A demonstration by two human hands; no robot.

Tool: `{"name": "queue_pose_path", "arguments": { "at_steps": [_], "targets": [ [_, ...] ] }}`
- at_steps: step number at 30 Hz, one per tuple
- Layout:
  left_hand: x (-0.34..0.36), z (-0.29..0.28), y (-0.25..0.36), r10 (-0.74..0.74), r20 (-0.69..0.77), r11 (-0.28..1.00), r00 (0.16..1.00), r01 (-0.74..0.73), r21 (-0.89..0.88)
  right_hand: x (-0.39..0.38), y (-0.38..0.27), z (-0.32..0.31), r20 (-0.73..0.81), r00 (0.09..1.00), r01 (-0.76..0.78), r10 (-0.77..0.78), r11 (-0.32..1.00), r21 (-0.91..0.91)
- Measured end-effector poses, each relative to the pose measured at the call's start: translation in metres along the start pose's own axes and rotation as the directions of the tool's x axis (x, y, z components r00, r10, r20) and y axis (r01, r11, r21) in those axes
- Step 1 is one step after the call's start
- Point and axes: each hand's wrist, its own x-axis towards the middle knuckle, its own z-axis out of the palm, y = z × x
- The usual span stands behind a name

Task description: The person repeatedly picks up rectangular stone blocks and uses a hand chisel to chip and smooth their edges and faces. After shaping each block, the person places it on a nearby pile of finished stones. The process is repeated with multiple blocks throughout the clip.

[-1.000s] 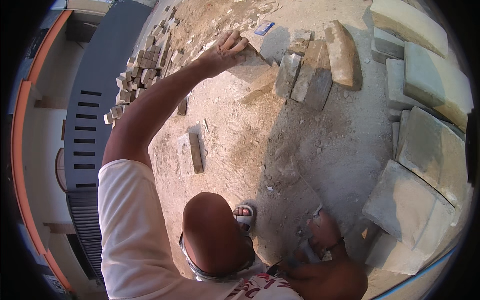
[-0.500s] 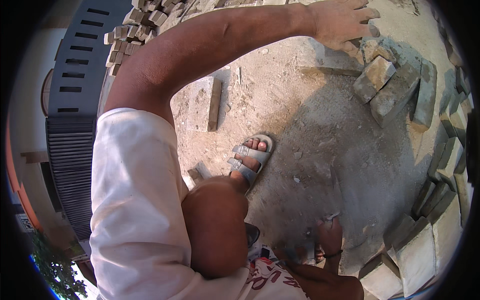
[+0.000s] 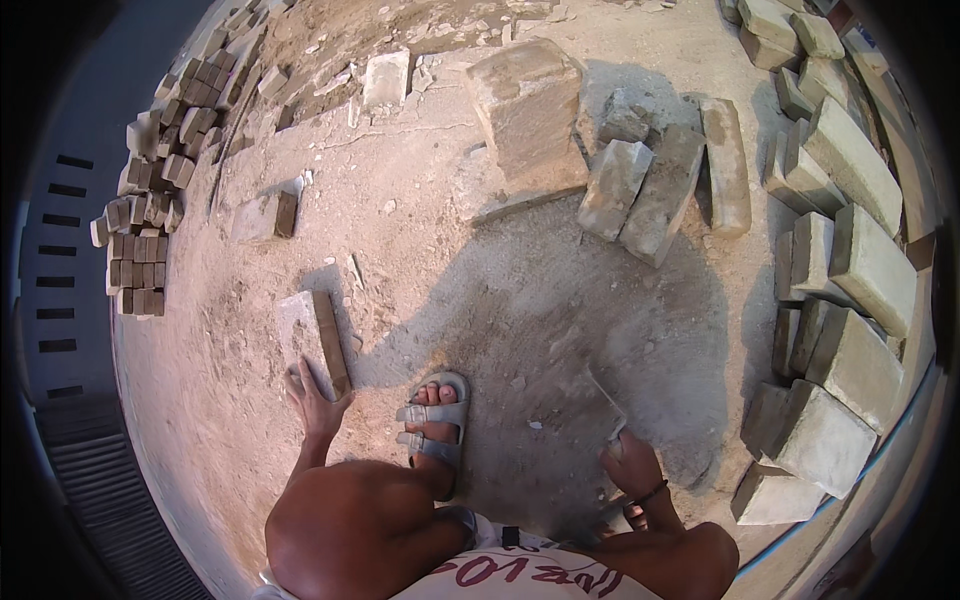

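Observation:
At the lower left, my left hand (image 3: 317, 405) reaches onto the near end of a lone pale concrete brick (image 3: 302, 330) with a darker side, its fingers spread and touching it. My right hand (image 3: 632, 460), low on the right, is closed on a thin bent metal tool (image 3: 613, 400), whose far part blurs against the shaded ground (image 3: 545, 330). My sandalled foot (image 3: 433, 420) stands between the hands. Farther forward, a broad rough block (image 3: 525, 100) sits beside several long kerb-like blocks (image 3: 660, 195).
A row of leaning pale slabs (image 3: 865, 270) lines the right side, with a blue hose (image 3: 865, 468) behind it. A heap of small pavers (image 3: 140, 260) lies at the far left beside a grey gate (image 3: 60, 230). Another brick (image 3: 265, 215) and broken pieces lie on the dusty ground.
My left hand has left the upper blocks and come down and back to the lone brick. The view has shifted, showing more ground ahead. My right hand still grips the tool.

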Motion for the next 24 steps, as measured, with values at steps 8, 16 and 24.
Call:
{"name": "queue_pose_path", "arguments": {
  "at_steps": [8,16,24],
  "targets": [
    [-0.011,0.056,-0.019,-0.174,-0.273,0.839,0.946,-0.003,-0.544,-0.005,-0.020,-0.010,-0.067,0.994,-0.095,0.086,0.985,-0.143],
    [0.066,-0.099,-0.011,0.063,-0.298,0.941,0.953,-0.156,-0.300,-0.039,-0.028,-0.032,-0.016,1.000,-0.026,0.021,0.888,-0.459],
    [0.197,-0.167,0.043,0.181,-0.232,0.963,0.956,-0.220,-0.155,-0.003,-0.101,-0.073,-0.086,0.988,-0.153,0.126,0.795,-0.587]
  ]
}}
